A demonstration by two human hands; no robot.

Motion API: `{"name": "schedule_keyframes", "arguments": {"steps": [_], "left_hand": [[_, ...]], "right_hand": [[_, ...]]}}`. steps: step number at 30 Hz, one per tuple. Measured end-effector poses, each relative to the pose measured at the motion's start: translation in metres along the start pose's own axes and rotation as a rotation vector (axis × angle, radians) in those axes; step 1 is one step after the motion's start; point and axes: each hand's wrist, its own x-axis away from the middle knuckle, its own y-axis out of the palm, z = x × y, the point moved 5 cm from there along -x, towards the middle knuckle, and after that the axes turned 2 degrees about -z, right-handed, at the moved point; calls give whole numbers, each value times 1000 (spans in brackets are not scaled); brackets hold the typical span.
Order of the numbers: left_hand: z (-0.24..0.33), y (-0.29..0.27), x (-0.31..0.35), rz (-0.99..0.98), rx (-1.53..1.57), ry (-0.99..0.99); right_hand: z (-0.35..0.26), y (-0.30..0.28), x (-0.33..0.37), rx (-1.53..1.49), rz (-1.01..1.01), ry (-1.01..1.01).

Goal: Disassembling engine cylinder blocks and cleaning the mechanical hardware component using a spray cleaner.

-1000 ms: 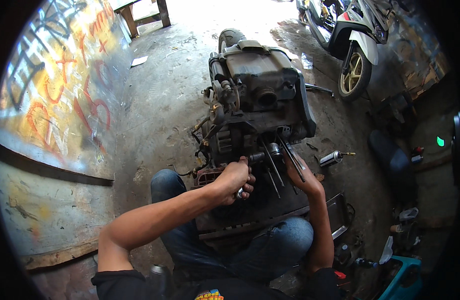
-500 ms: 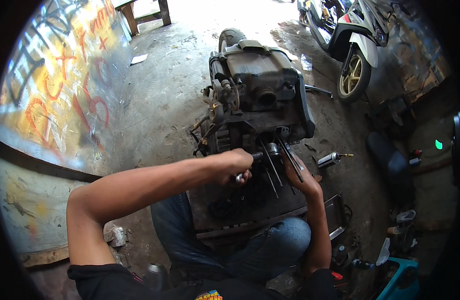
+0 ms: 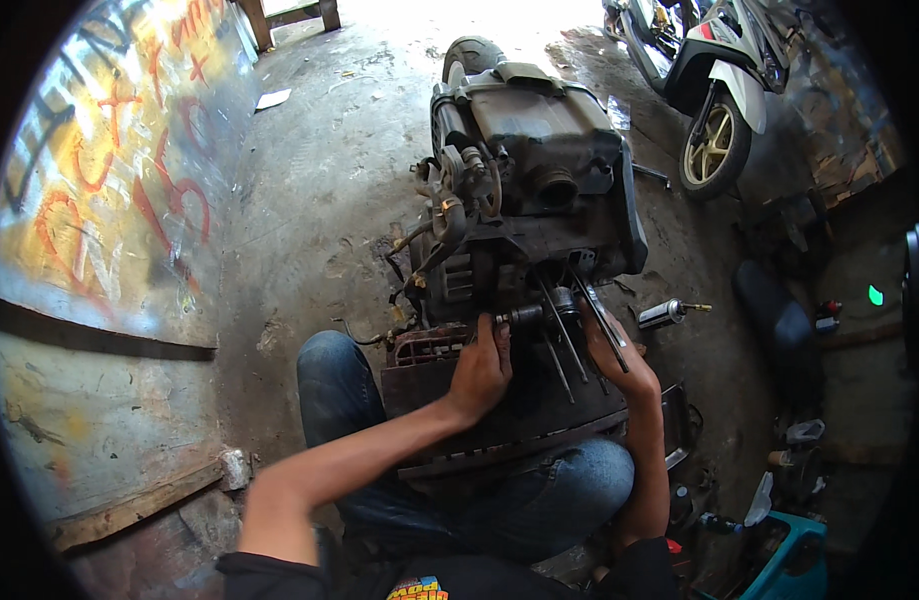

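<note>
The left elbow drops from its raised position of half a second earlier and the left hand (image 3: 484, 365) turns more upright, while the right hand (image 3: 629, 365) keeps its place at a partly stripped engine (image 3: 539, 115). Nearest, denim-clad knees (image 3: 584, 475) flank the near edge of a low dark platform (image 3: 419, 385); a metal tray (image 3: 677, 458) lies just off its right edge. Above the platform, toward its far edge, the left thumb and fingers clasp the end of a dark cylindrical tool (image 3: 524, 317), which points at the side of a bare piston (image 3: 566, 305). The right hand reaches along the piston's other side, its fingertips hidden, so their grip cannot be told. Long studs (image 3: 561, 360) jut toward the person with no cylinder over them, suggesting that part of the stripping is done. The piston is still at the engine's open mouth; freeing it appears to be the part left, though whether its pin has shifted cannot be seen. Beyond the platform's far edge rises the engine's grimy casing, with a spray can (image 3: 661, 314) on the floor to the right. A white scooter (image 3: 744, 95) stands farther back.
</note>
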Motion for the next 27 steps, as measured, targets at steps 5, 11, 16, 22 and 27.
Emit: {"name": "schedule_keyframes", "arguments": {"steps": [5,11,16,22,27], "left_hand": [[-3,-3,1,45,54,14],[-1,-29,10,159,187,-198],[29,-23,-5,-317,393,-628],[39,-24,-22,-495,652,-982],[41,-25,-36,-725,710,-1206]], "right_hand": [[-13,0,-1,259,4,-60],[2,3,1,77,-120,119],[0,0,5,106,-15,-19],[-15,-4,-4,-60,28,-23],[-17,-3,-4,-72,16,-46]]}}
